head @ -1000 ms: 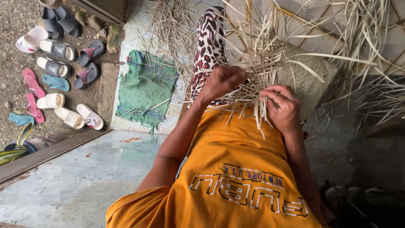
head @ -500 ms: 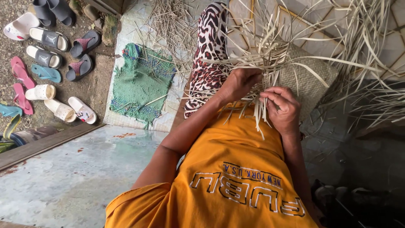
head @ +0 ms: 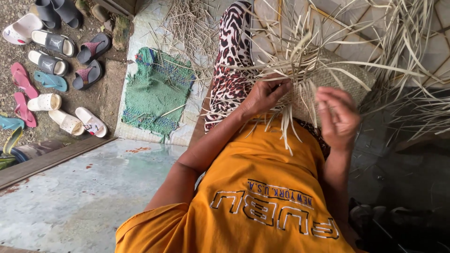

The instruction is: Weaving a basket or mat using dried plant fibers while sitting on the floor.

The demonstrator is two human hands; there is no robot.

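Observation:
A partly woven mat of pale dried leaf strips (head: 328,75) lies across my lap, with loose strips fanning out from its edge. My left hand (head: 265,96) presses on the mat's near edge, fingers closed on a few strips. My right hand (head: 340,117) hovers just right of the hanging strip ends (head: 293,126), blurred, fingers loosely curled. Whether it holds a strip is unclear. My orange shirt (head: 262,197) fills the lower frame, and my leg in leopard-print trousers (head: 232,61) stretches away.
A green woven rug (head: 157,91) lies left of my leg on a tiled floor. Several sandals and slippers (head: 51,61) are scattered on the dirt at far left. Loose straw (head: 187,23) is piled beyond the rug. More long strips (head: 412,56) spread at right.
My right hand has lifted off the strips and moved right. My left hand has slid further onto the mat's edge. The view has shifted a little to the left.

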